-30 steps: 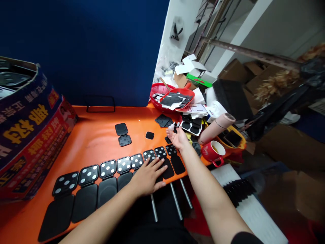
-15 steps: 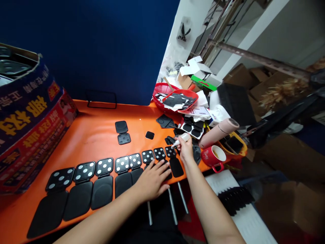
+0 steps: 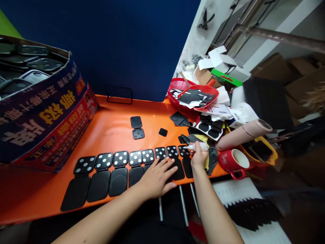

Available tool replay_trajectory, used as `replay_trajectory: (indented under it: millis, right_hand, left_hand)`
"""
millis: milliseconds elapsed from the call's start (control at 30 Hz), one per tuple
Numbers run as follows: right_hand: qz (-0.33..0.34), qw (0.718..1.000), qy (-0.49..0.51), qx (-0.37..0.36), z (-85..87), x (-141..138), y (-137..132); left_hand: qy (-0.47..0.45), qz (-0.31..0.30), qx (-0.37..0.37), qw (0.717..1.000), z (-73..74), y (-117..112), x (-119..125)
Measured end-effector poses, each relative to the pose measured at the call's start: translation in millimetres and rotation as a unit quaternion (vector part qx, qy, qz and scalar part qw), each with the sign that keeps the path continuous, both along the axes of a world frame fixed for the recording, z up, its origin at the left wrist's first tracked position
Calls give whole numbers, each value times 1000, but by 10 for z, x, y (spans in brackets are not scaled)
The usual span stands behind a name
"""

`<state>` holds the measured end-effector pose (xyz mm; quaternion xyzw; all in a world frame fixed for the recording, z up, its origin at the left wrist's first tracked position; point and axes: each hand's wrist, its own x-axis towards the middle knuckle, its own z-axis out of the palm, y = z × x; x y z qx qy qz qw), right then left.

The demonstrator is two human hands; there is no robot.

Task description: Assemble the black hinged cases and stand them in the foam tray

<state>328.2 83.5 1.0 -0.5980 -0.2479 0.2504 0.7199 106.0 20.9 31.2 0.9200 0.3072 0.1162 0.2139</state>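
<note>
A row of several open black folding cases lies along the front of the orange table [image 3: 111, 112]; their upper halves bear white dots. My right hand [image 3: 199, 158] is closed around a small white squeeze bottle [image 3: 202, 146]. The bottle lies nearly level, its narrow tip pointing left over the dotted half of the rightmost case [image 3: 186, 152]. My left hand [image 3: 157, 178] rests palm down, fingers spread, across the lower halves of cases in the right part of the row, partly hiding them. Whether the tip touches the case I cannot tell.
Behind the row lie another open case [image 3: 137, 127] and a small black square [image 3: 163, 132]. At left stands a carton [image 3: 48, 115] full of black cases. To the right are a red mug [image 3: 230, 162], a pink flask [image 3: 245, 135] and a red basket [image 3: 175, 101] with scraps.
The whole view has swung left, so the table and row appear further right. The squeeze bottle has tipped from slanted to nearly level. My left hand stays spread on the cases.
</note>
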Motion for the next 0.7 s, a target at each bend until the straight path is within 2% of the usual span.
replay_trajectory:
  millis: [333,500,700]
  right_hand:
    - [8,999,27,15,21,26,8]
    - [9,999,34,17,27,28,4]
    - [17,1000,14,11,40,11,10]
  left_hand:
    - [63,50,8,997,-66,-32,-118]
    - [57,39,25,997,-124,-22,-106]
    - [47,42,25,998,-113,-8,-60]
